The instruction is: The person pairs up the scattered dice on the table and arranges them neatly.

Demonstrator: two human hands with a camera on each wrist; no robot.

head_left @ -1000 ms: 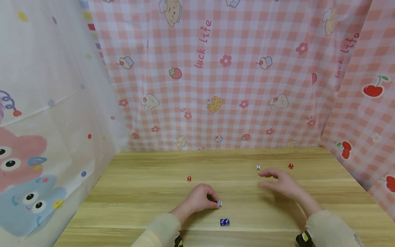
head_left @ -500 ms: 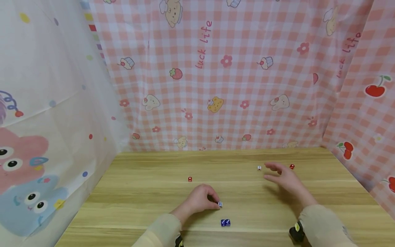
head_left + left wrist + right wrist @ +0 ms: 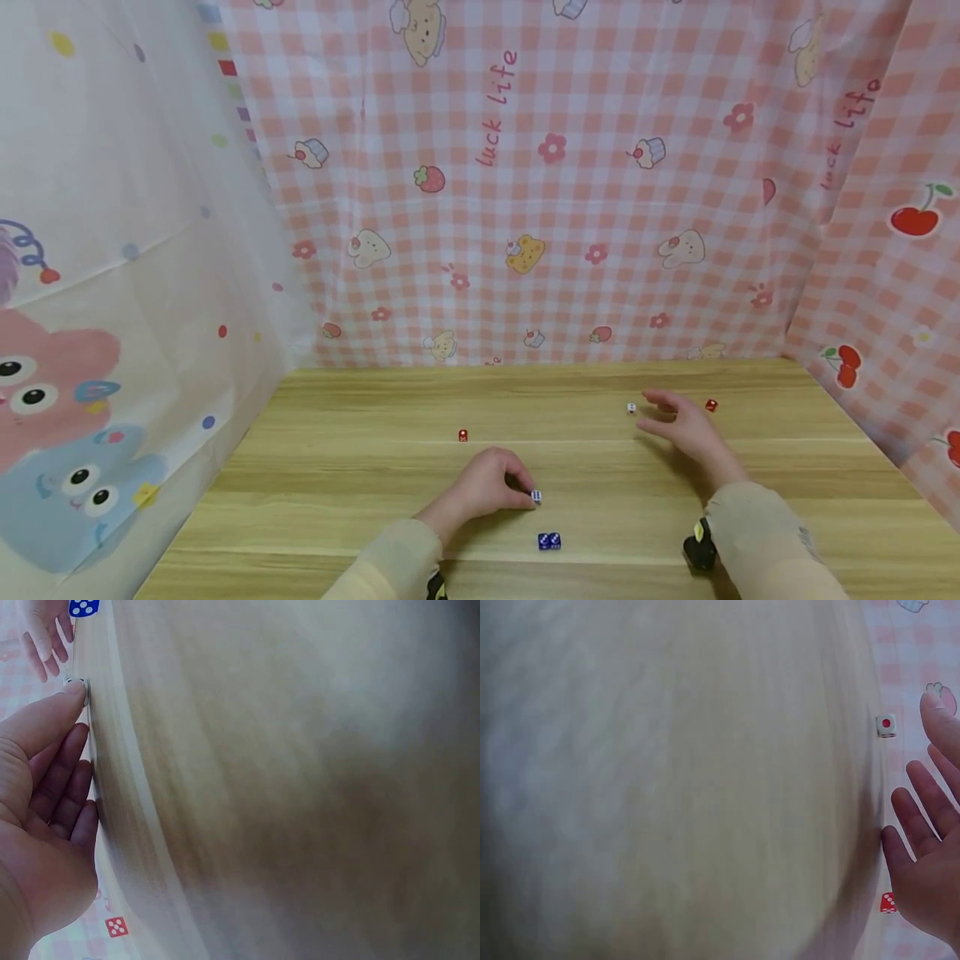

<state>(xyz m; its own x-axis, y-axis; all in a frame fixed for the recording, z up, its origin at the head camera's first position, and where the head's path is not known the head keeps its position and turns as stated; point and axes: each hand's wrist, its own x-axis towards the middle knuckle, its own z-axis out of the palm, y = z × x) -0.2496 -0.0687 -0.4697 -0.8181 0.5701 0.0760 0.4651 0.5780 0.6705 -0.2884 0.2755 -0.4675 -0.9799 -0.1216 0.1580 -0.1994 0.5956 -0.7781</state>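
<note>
My left hand (image 3: 491, 485) pinches a white die (image 3: 536, 497) between thumb and fingertips, low over the wooden table. In the left wrist view the thumb covers most of that die (image 3: 77, 681). Toward the back right, my right hand (image 3: 686, 425) holds nothing; its thumb and fingers are spread apart beside a second white die (image 3: 632, 408). The right wrist view shows this white die (image 3: 886, 724) with one red dot facing the camera, near the thumb tip. Two blue dice (image 3: 549, 542) sit side by side in front of the left hand.
A red die (image 3: 462, 435) lies behind the left hand, and another red die (image 3: 712, 405) lies just right of the right hand. The wooden table (image 3: 360, 408) ends at a pink checked cloth (image 3: 570, 200) at the back. More cloth hangs at both sides.
My right hand has shifted back and slightly right, then a little left, coming up close to the far white die. The left hand keeps its pinch on its die in the same spot.
</note>
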